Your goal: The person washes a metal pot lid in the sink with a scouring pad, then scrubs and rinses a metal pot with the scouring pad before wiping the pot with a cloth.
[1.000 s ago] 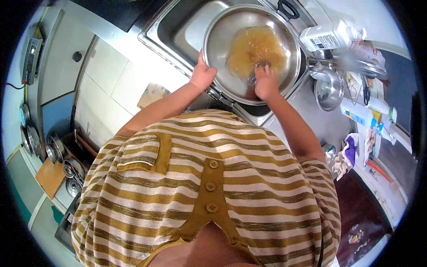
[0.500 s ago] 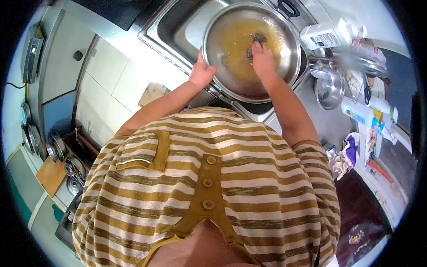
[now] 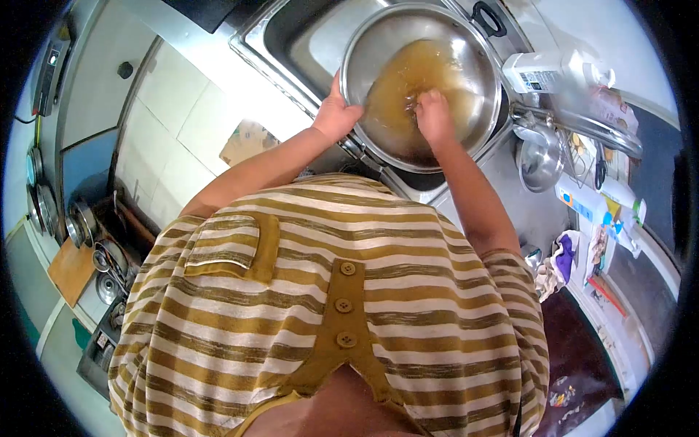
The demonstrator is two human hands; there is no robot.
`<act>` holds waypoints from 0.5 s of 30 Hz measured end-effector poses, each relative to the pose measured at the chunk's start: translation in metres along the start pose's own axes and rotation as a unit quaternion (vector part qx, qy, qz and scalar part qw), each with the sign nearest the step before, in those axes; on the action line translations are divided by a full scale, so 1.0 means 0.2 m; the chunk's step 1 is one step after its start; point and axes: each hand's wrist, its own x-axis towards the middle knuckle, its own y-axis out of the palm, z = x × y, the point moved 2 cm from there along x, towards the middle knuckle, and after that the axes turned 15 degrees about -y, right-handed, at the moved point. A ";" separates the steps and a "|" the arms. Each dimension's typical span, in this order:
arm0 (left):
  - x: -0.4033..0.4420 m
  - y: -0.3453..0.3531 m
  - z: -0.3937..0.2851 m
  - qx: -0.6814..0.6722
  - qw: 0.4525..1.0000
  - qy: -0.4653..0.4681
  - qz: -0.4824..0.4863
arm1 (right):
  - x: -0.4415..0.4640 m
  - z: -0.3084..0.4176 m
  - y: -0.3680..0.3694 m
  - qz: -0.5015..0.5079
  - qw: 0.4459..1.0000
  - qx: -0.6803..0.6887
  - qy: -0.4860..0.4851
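Note:
A wide, shallow steel pan (image 3: 473, 138) rests tilted over the sink, with murky yellow-brown water (image 3: 422, 62) pooled inside. At its left rim my left hand (image 3: 337, 116) grips the edge, thumb on the inside and fingers hidden behind the wall. My right hand (image 3: 435, 116) is down in the pan near the middle, its fingers curled around a dark scouring pad (image 3: 411, 102). Most of the pad is hidden by my fingers and the cloudy water.
Behind the pan lies the steel sink basin (image 3: 298, 36). A white jug (image 3: 542, 73) and the faucet (image 3: 604, 131) stand to the right, near a small metal bowl (image 3: 540, 164). Several bottles, including a white and blue one (image 3: 582, 200), line the right-hand ledge.
My right hand has drawn slightly towards me with the scouring pad, fingers more curled. The water has shifted in the pan. My left hand keeps its grip on the rim.

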 end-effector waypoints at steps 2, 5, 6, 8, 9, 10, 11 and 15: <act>0.01 0.00 0.02 0.006 1.000 0.005 0.000 | 0.10 -0.02 0.02 -0.016 1.000 -0.013 -0.010; 0.01 -0.01 0.01 0.022 1.000 -0.011 0.005 | 0.24 -0.05 -0.01 -0.034 0.997 -0.067 0.018; 0.01 -0.01 -0.01 0.026 0.999 -0.036 0.010 | 0.27 -0.09 -0.01 -0.055 0.995 -0.067 0.048; 0.01 -0.02 -0.04 0.030 0.999 -0.034 0.003 | 0.32 -0.16 -0.02 -0.079 0.992 -0.068 0.066; -0.01 -0.02 -0.03 0.042 0.998 -0.039 0.006 | 0.30 -0.16 -0.02 -0.104 0.991 -0.063 0.062; -0.02 -0.02 -0.01 0.043 0.998 -0.042 0.007 | 0.27 -0.17 -0.02 -0.127 0.988 -0.060 0.061; 0.00 -0.01 0.01 0.031 0.999 -0.023 -0.002 | 0.25 -0.17 -0.04 -0.130 0.988 -0.061 0.059; 0.02 -0.01 0.02 -0.001 1.000 -0.017 0.011 | 0.09 -0.14 -0.08 -0.014 0.997 -0.070 0.033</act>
